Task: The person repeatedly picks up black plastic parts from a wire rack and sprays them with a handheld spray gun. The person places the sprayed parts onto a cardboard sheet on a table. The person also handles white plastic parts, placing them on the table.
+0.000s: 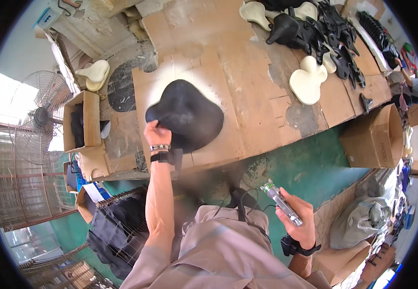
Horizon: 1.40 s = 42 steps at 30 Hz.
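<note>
A black bicycle saddle [189, 115], broad and smooth, rests on the cardboard-covered table in front of me. My left hand [158, 135] grips its near left edge, fingers closed over the rim. A pale whitish patch shows on the cardboard around the saddle. Away from the table, low on the right, my right hand [297, 217] is wrapped round a grey metal hand tool [281, 203] with a green-ringed end. A thin dark hose or cord runs near that tool. The exact kind of tool cannot be made out.
Cream saddle foams [308, 81] and black saddle parts [291, 30] are heaped at the table's far right. Another cream foam [95, 74] lies at the left, near an open cardboard box [83, 120] and a fan [40, 115]. A carton [375, 137] stands off the right end.
</note>
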{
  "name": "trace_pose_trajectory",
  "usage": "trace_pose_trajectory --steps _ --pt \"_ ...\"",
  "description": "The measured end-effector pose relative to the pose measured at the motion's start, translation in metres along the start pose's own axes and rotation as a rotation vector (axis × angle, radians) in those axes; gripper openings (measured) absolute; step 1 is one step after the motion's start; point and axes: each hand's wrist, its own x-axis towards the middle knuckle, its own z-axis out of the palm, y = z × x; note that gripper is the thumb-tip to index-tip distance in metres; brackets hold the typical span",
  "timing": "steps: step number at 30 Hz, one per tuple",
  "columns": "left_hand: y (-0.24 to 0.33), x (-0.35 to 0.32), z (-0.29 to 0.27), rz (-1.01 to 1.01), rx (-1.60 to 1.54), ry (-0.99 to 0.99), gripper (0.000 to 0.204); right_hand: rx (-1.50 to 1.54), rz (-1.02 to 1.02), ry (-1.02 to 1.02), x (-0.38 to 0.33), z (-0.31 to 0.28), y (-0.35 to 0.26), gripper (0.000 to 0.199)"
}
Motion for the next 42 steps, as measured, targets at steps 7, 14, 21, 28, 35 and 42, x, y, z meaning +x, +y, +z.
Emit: trace_pose_trajectory --steps 7,14,21,28,35,42 --pt "0.085 -0.066 0.102 0.217 -0.295 -0.375 0.05 0.043 -0.067 -0.11 0.028 -0.003 -0.003 0.055" --pt "0.139 -0.191 0.115 0.422 -0.277 -0.211 0.032 -0.076 -0.246 -0.337 0.072 0.026 -0.021 0.053" --pt "0.111 -0.322 0.026 0.632 -0.477 -0.019 0.03 -0.128 -0.34 -0.751 0.089 0.064 -0.023 0.048" --pt "0.083 -0.508 -0.048 1.041 -0.686 0.139 0.045 -0.164 -0.471 -1.136 0.056 0.08 -0.054 0.047" --pt "0.085 -0.671 -0.131 1.555 -0.575 0.431 0.047 -0.279 -0.559 -1.333 0.027 0.125 -0.099 0.047" --pt "-0.025 -0.757 -0.277 1.694 -0.877 1.095 0.047 -0.386 -0.643 -1.398 0.015 0.163 -0.108 0.048"
